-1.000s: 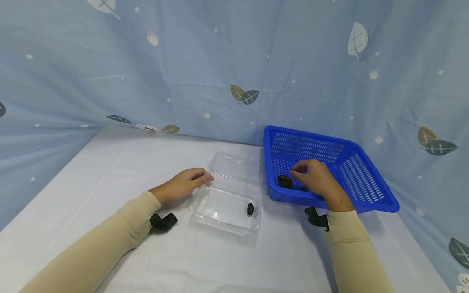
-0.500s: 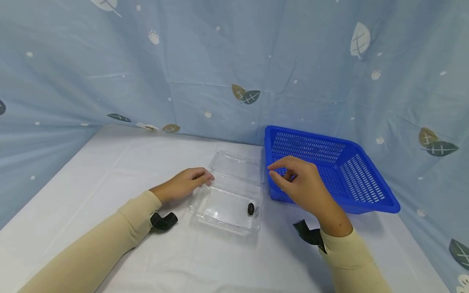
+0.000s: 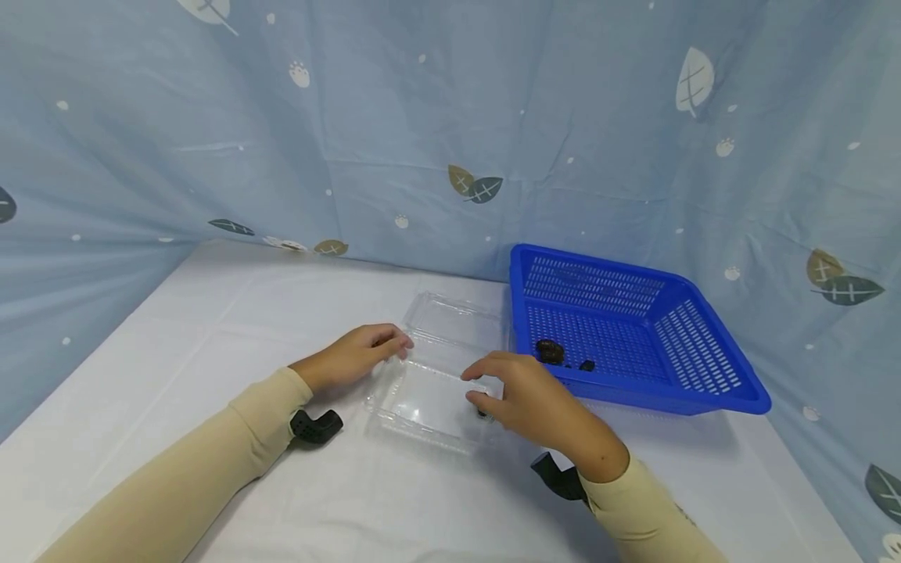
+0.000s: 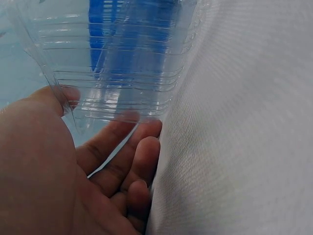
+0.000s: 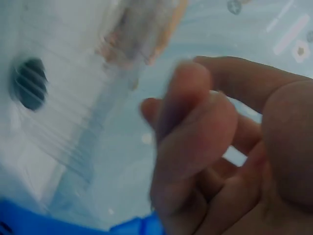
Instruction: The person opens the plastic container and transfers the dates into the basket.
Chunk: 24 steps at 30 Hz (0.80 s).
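Observation:
A clear plastic clamshell box (image 3: 422, 403) lies with its lid (image 3: 450, 317) folded back on a white-covered table. My left hand (image 3: 355, 356) holds its left edge near the hinge; in the left wrist view the thumb and fingertips meet the ridged plastic wall. Over the box's right side hovers my right hand (image 3: 538, 403), thumb and index finger bent and apart. Its curled fingers (image 5: 195, 142) hide the palm, so I cannot tell whether a piece is inside. One dark oval piece (image 5: 30, 83) lies in the box, partly behind my right thumb in the head view.
Right of the box stands a blue perforated basket (image 3: 732, 399), holding several dark, glossy pieces (image 3: 551, 352) at its near left corner. A blue leaf-print curtain (image 3: 366, 117) hangs behind the table. Each wrist carries a black camera mount (image 3: 317, 426).
My right hand has come out of the basket and moved left over the box, its thumb and index finger spreading apart. My left hand stays at the box edge.

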Tool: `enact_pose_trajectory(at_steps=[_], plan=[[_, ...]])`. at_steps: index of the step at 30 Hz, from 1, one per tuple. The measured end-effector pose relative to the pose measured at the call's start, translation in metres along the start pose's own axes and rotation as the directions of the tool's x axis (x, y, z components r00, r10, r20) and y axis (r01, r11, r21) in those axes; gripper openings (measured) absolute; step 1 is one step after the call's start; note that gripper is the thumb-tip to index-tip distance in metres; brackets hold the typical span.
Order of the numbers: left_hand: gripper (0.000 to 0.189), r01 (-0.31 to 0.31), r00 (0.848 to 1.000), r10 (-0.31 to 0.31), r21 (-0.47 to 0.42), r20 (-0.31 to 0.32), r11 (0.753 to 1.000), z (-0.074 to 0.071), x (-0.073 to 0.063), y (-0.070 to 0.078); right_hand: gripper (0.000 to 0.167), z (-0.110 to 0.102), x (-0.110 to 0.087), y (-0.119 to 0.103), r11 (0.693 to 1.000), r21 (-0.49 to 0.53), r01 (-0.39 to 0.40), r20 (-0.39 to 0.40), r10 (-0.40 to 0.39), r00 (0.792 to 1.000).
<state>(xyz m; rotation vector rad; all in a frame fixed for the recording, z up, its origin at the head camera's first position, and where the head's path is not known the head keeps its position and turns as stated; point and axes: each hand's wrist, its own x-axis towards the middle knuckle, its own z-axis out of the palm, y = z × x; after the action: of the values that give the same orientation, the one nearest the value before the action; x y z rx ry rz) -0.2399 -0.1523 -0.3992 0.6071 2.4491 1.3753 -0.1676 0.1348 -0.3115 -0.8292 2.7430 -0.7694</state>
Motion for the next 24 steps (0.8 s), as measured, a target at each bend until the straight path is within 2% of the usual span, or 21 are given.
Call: enact_pose_trajectory(at_steps=[4, 13, 17, 24], plan=[[0.039, 0.01, 1.0, -0.01, 0.0, -0.003, 1.0, 0.001, -0.001, -0.001, 0.027, 0.012, 0.003, 0.003, 0.996, -0.021, -0.09, 0.085, 0.091, 0.992], [0.042, 0.018, 1.0, -0.018, 0.0, 0.009, 1.0, 0.0, -0.001, 0.001, 0.02, 0.022, 0.009, 0.014, 0.986, -0.163, -0.027, 0.062, 0.038, 0.997], [0.041, 0.029, 0.999, -0.029, -0.002, 0.015, 1.0, 0.0, -0.001, 0.001, 0.019, 0.023, 0.011, 0.017, 0.985, -0.161, -0.056, 0.085, 0.071, 0.994], [0.038, 0.016, 1.0, -0.016, 0.004, 0.003, 1.0, -0.001, -0.002, 0.003, 0.014, 0.024, 0.016, 0.019, 0.987, -0.153, -0.054, 0.124, 0.073, 0.99]])
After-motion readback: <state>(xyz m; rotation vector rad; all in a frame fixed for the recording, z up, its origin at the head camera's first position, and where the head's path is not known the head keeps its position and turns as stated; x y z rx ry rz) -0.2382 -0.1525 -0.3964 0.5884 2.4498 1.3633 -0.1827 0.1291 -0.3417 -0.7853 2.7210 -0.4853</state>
